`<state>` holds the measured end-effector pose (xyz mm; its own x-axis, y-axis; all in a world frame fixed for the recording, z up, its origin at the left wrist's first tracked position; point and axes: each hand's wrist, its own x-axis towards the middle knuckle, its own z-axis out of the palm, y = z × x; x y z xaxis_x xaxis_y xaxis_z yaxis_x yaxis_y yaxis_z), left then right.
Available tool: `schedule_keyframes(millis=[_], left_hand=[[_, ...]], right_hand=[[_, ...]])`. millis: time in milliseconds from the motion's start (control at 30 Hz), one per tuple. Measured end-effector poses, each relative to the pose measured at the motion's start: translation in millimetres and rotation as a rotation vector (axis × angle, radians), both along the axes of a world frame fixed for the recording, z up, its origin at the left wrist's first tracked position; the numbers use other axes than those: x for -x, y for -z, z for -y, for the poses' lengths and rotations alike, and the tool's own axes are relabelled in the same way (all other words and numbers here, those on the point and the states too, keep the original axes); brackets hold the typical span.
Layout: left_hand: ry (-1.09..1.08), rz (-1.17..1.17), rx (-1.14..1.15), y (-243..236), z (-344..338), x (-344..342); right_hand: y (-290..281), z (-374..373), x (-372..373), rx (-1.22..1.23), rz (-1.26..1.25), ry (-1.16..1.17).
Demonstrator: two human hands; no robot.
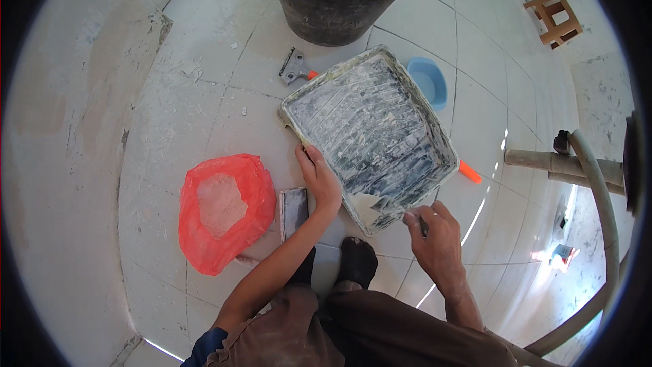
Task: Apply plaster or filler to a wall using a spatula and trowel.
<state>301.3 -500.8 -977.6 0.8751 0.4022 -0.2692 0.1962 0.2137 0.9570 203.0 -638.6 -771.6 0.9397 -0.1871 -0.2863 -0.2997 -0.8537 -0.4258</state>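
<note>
A paint tray (380, 119) coated in dried white and grey residue lies tilted before me. My left hand (320, 180) grips its left rim, fingers curled over the edge. My right hand (438, 234) is closed round the dark handle of a putty knife (385, 208). The knife's blade rests in the tray's near corner, beside a patch of wet white paste (365, 206). Left of my left forearm sits a red plastic bag (261, 187), open, with pale powder (221, 205) inside. A grey rectangular slab (293, 209) lies between bag and tray.
Beyond the tray stands a black bucket (333, 13). A metal scraper head (295, 66) and a light blue basin (428, 83) flank the tray. An orange handle end (469, 172) pokes out at its right. Pipes (570, 166) and a brown plastic stool (553, 20) are rightward.
</note>
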Motion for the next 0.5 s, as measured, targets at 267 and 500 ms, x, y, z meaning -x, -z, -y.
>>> schedule_keyframes(millis=[267,500], left_hand=[[0.053,-0.058,0.121,-5,-14,8],[0.136,-0.05,0.146,-11,-9,22]], right_hand=[[0,8,23,-0.008,0.013,0.049],[34,19,66,0.101,0.117,-0.042]])
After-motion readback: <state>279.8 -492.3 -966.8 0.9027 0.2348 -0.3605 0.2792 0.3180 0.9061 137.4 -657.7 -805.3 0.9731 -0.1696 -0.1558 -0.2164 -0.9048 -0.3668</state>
